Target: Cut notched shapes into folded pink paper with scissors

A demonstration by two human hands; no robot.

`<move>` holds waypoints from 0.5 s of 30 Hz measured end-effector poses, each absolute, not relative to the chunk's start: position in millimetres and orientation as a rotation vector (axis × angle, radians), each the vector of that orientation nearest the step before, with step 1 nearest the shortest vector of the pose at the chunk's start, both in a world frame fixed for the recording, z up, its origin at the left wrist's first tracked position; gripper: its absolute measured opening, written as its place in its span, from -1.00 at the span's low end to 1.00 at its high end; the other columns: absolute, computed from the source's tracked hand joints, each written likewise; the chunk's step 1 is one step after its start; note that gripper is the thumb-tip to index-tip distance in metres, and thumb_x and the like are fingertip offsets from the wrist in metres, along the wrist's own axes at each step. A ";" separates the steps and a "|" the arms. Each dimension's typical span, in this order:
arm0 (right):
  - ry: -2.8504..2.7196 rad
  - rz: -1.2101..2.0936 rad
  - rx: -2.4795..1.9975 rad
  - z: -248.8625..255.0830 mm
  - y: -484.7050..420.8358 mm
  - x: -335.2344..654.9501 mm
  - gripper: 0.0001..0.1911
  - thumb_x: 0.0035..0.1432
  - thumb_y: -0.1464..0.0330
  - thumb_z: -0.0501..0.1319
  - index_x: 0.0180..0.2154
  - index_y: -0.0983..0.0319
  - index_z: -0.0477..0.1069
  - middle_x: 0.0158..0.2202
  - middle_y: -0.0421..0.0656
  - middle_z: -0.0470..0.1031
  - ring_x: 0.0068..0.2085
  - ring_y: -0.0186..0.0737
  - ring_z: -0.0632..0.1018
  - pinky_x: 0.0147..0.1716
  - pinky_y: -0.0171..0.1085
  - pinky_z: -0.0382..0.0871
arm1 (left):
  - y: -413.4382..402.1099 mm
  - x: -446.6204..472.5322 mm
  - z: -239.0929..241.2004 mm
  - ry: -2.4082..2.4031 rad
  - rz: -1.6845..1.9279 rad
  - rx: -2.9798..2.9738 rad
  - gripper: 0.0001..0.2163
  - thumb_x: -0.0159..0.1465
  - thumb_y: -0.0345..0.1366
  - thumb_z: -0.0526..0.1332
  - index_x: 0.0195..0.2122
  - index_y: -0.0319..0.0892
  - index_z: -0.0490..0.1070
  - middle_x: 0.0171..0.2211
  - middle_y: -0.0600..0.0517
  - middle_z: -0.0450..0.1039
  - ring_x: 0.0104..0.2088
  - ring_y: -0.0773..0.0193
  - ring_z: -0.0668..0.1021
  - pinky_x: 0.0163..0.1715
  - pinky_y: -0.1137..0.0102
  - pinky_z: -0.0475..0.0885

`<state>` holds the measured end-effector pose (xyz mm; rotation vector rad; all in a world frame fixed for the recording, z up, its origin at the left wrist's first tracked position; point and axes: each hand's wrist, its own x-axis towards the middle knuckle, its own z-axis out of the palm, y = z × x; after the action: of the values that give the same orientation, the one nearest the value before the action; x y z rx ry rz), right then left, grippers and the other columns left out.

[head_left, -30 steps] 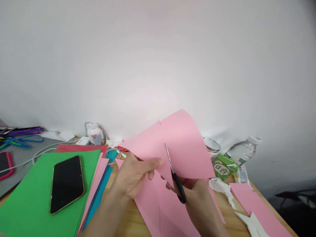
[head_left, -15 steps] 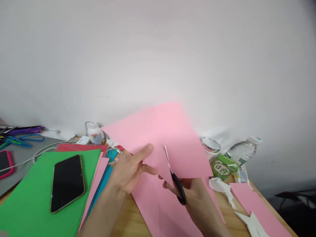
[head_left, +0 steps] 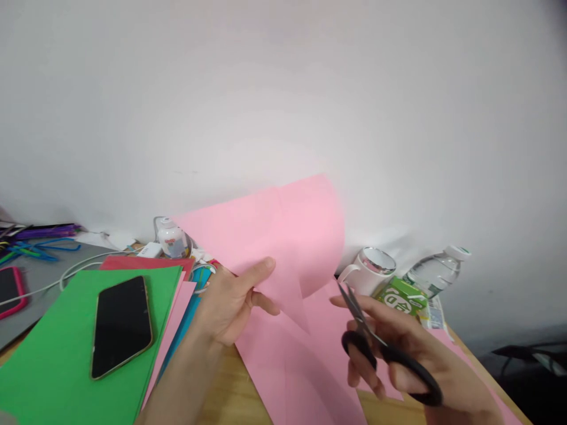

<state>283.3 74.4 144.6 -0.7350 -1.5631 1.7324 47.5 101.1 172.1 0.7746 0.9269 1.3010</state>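
Note:
My left hand pinches a large sheet of pink paper by its lower left edge, thumb on top. The sheet is raised, with a cut running up from its lower edge, and the part right of the cut curls away. In my right hand is a pair of black-handled scissors, clear of the paper on its right side, blades slightly apart and pointing up and left. More pink paper lies on the table under the raised sheet.
On the left, a phone rests on green paper. Behind stands a white bottle. To the right are a white mug, a green box and a water bottle. The wall rises close behind.
My right hand has drawn the scissors out of the paper and moved right. The right part of the sheet has curled up and back, uncovering the mug. My left hand has barely moved.

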 end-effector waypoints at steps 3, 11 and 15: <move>-1.623 1.768 -0.713 141.5 78.3 271.2 -0.30 0.04 0.25 0.29 0.20 0.09 0.11 -0.49 -0.23 0.38 -0.47 -0.28 0.43 -0.41 -0.25 0.35 | 98.2 51.2 172.2 0.911 1.278 0.820 -0.76 -0.06 -0.32 0.40 -0.37 -0.30 0.50 -0.49 0.06 0.40 -0.67 0.44 0.39 -0.83 0.52 0.38; -1.661 1.772 -0.606 143.5 77.9 254.5 -0.26 0.12 0.16 0.21 0.26 0.05 -0.04 -0.30 -0.12 0.43 -0.27 -0.19 0.47 -0.18 -0.12 0.32 | 97.3 54.1 174.4 0.882 1.375 0.836 -0.86 -0.03 -0.35 0.38 -0.46 -0.24 0.46 -0.55 0.10 0.45 -0.58 0.41 0.45 -0.71 0.58 0.34; -1.706 1.679 -0.601 141.6 76.7 252.5 -0.40 0.16 0.18 0.18 0.20 0.06 0.10 -0.28 -0.12 0.42 -0.23 -0.18 0.48 -0.16 -0.16 0.31 | 95.7 56.2 176.3 0.821 1.442 0.821 -0.78 0.02 -0.36 0.35 -0.26 -0.20 0.50 -0.33 0.01 0.57 -0.31 0.20 0.57 -0.38 0.42 0.49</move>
<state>252.5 76.7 141.6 -0.6013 -1.7064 1.6790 56.2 95.7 176.3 0.8212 0.8213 1.4424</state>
